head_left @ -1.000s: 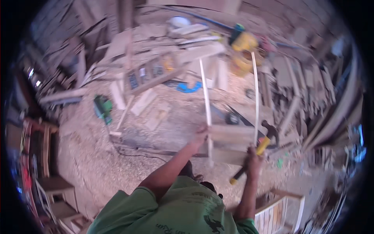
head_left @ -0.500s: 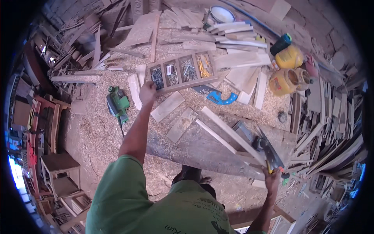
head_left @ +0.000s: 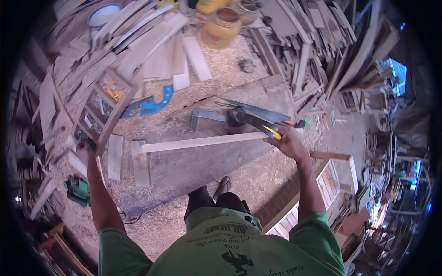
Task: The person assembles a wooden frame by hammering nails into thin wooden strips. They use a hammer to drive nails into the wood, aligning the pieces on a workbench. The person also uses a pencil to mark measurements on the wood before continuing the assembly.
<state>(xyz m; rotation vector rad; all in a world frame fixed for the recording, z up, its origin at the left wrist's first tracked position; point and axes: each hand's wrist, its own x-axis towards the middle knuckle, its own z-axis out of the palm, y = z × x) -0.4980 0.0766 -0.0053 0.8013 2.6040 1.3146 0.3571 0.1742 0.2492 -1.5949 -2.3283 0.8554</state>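
Observation:
My right hand (head_left: 291,143) is closed round the black-and-yellow handle of a hammer (head_left: 253,122), whose dark head points left over the bench. Just below it, a pale wood strip (head_left: 198,143) lies along the dark slab (head_left: 184,168), its left end on a short board (head_left: 140,165). At the near end of a divided wooden box (head_left: 120,102), my left hand (head_left: 84,152) has its fingers curled at the last compartment; what they hold is hidden. Nails and yellow pieces lie in the box. Beyond the hammer are a handsaw (head_left: 263,113) and a metal square (head_left: 195,120).
A blue-handled saw (head_left: 159,102) lies right of the box. A green power tool (head_left: 78,191) sits at left, beside my forearm. Yellow jars (head_left: 222,31) and stacked boards (head_left: 154,41) stand at the back. A wooden frame (head_left: 343,168) is at right, below loose timber.
My view has swung right, so the bench and box appear further left and turned. My left hand remains at the same end of the box, my right hand on the hammer's handle.

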